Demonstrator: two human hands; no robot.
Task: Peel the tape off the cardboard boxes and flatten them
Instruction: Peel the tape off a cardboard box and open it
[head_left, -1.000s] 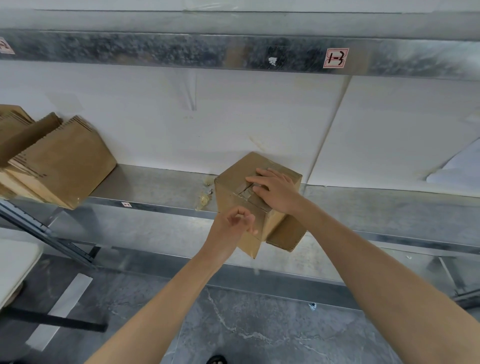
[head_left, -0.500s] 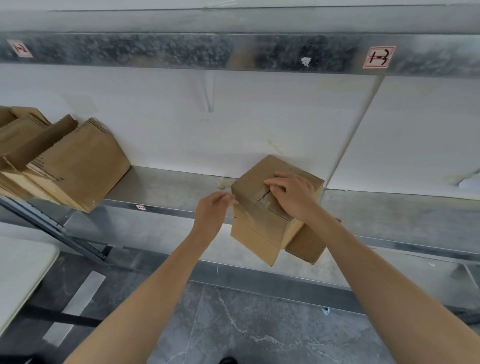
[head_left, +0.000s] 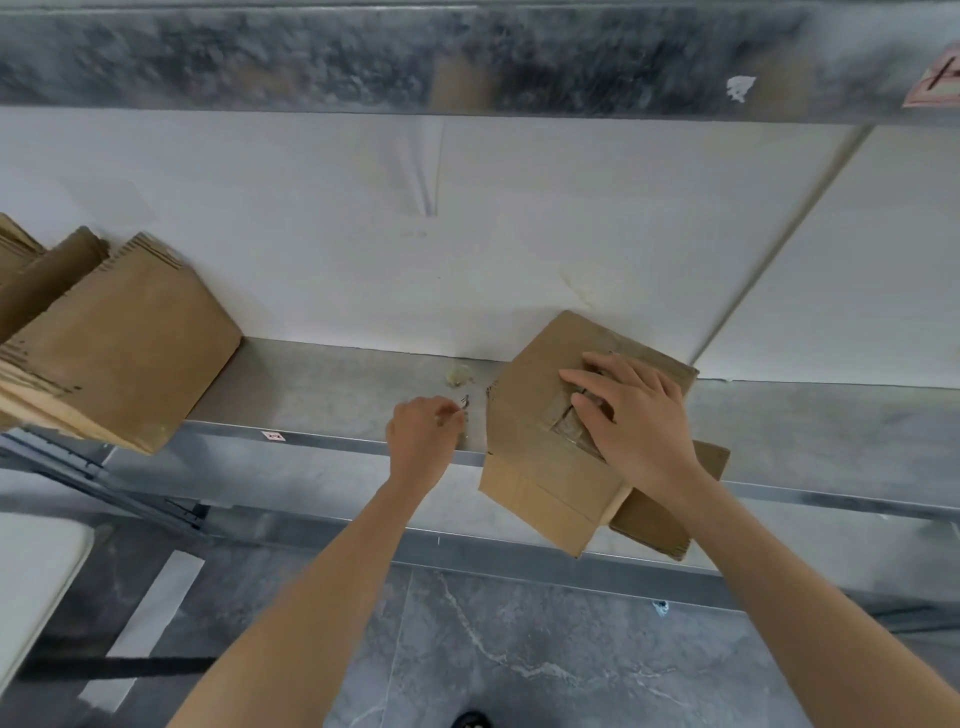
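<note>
A galvanised metal shelf (head_left: 322, 387) runs across mid-frame, with a small label (head_left: 272, 435) on its front edge. An upper beam (head_left: 311, 57) spans the top and carries a red-and-white label (head_left: 935, 83) at upper right. White wall panels (head_left: 311, 249) stand behind. The grey veined floor (head_left: 519, 649) fills the lower frame, with a white strip (head_left: 150, 618) at lower left.

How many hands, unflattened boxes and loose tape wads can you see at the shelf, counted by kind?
Bare hands: 2, left hand and right hand
Brown cardboard box still in box shape: 1
Yellowish crumpled tape wad on the grey metal shelf: 1
Total: 4
The flattened brown cardboard pile at left is too tightly packed to count.
</note>
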